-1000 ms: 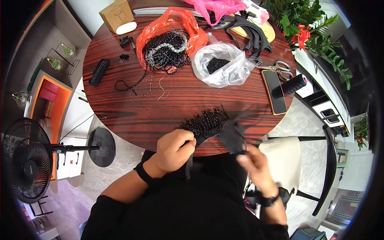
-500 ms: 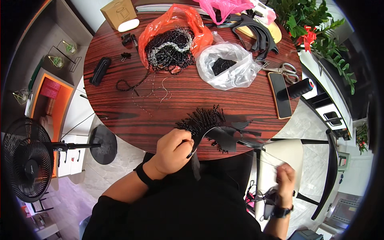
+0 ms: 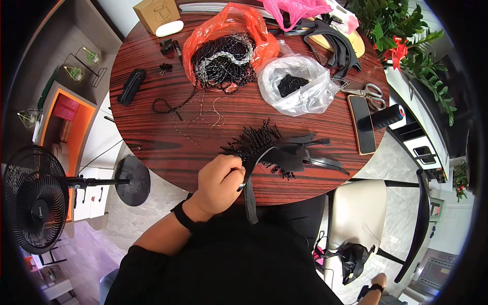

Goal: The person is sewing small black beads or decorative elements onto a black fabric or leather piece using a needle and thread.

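My left hand (image 3: 219,184) is closed around a black band (image 3: 249,175) at the table's near edge. Short strands of shiny black beads (image 3: 252,143) bristle from the band in a dense fringe. Its flat dark strips (image 3: 292,158) spread right across the tabletop, and one end hangs below my fist. Low at the right rim, my right hand (image 3: 378,281) is stretched far out past the chair. Its fingers look drawn together, small and partly hidden; whatever they hold is too fine to make out.
On the round wooden table (image 3: 168,127) stand a red bag (image 3: 264,38) of black beaded strings and a clear bag (image 3: 320,96) of black beads. Scissors (image 3: 373,94), a phone (image 3: 361,124) and a thread spool (image 3: 389,116) lie right. A chair (image 3: 358,208) stands beside me.
My right hand has swung down and outward to the lower right, away from the band. The left hand keeps its grip almost in place, while the view has shifted slightly.
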`<state>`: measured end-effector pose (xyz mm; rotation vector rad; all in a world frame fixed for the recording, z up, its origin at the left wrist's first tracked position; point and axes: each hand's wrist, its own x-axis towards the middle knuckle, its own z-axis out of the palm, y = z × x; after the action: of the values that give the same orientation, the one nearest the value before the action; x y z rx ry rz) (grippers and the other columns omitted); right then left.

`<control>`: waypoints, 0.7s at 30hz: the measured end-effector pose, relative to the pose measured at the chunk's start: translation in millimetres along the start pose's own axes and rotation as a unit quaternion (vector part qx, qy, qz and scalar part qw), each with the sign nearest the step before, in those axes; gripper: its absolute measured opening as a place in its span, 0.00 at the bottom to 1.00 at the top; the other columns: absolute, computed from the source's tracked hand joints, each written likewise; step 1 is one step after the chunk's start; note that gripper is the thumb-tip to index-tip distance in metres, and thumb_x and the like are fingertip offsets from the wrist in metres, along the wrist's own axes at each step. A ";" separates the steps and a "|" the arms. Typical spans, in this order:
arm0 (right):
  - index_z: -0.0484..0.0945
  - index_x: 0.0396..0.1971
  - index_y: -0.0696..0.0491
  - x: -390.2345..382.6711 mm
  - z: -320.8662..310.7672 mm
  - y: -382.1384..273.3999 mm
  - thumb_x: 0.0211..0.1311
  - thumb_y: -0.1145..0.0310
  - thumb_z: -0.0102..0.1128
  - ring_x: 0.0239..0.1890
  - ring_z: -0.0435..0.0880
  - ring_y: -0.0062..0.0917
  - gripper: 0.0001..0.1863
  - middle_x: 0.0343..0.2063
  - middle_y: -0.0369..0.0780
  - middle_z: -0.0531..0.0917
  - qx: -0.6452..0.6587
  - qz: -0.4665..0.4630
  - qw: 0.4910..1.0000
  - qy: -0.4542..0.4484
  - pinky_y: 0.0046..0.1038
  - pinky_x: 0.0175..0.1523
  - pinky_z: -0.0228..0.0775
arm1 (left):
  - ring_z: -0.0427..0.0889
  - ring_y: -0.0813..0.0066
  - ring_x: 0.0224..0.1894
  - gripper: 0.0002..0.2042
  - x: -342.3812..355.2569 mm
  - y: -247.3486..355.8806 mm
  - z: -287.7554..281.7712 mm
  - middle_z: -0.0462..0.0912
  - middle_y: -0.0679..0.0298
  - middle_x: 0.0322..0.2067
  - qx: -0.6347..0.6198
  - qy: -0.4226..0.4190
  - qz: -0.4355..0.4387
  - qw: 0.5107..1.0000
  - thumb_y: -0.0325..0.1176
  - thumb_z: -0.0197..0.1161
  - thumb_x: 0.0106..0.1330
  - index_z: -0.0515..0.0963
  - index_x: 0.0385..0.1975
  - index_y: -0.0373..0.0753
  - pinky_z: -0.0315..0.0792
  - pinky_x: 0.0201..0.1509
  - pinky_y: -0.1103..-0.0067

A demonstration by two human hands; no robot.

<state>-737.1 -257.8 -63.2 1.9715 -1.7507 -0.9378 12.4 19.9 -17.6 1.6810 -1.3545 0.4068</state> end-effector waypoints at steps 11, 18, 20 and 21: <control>0.73 0.47 0.58 -142.4 -413.3 -419.9 0.58 0.76 0.57 0.18 0.58 0.08 0.15 0.15 0.25 0.64 0.662 -0.535 0.504 -0.146 0.14 0.22 0.48 | 0.73 0.67 0.21 0.10 -11.1 24.1 -6.2 0.72 0.61 0.24 -0.028 -0.038 0.027 0.999 0.18 0.66 0.41 0.70 0.17 0.36 0.66 0.21 0.78; 0.75 0.27 0.56 -128.3 -417.0 -421.2 0.60 0.70 0.56 0.22 0.64 0.10 0.06 0.17 0.27 0.68 0.697 -0.503 0.391 -0.329 0.15 0.28 0.54 | 0.73 0.70 0.22 0.10 -11.6 27.0 -3.9 0.73 0.66 0.25 -0.014 0.005 0.172 0.985 0.20 0.67 0.40 0.71 0.16 0.40 0.64 0.18 0.79; 0.71 0.20 0.54 -128.3 -417.8 -407.1 0.60 0.70 0.54 0.18 0.62 0.10 0.09 0.15 0.27 0.68 0.721 -0.459 0.435 -0.283 0.16 0.24 0.51 | 0.72 0.72 0.23 0.11 -12.0 24.8 -3.3 0.73 0.67 0.27 -0.020 0.003 0.178 0.984 0.21 0.68 0.40 0.71 0.15 0.42 0.64 0.17 0.80; 0.70 0.17 0.52 -125.6 -414.8 -402.3 0.60 0.70 0.53 0.16 0.61 0.10 0.12 0.14 0.27 0.67 0.731 -0.436 0.456 -0.260 0.17 0.22 0.50 | 0.72 0.72 0.23 0.11 -13.5 23.4 -2.5 0.73 0.67 0.27 -0.023 0.003 0.173 0.985 0.21 0.68 0.40 0.71 0.15 0.42 0.64 0.17 0.80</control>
<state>-163.5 -133.6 8.9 4.4009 -1.8614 0.3203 -12.5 30.3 -15.8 1.4051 -1.6443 0.5745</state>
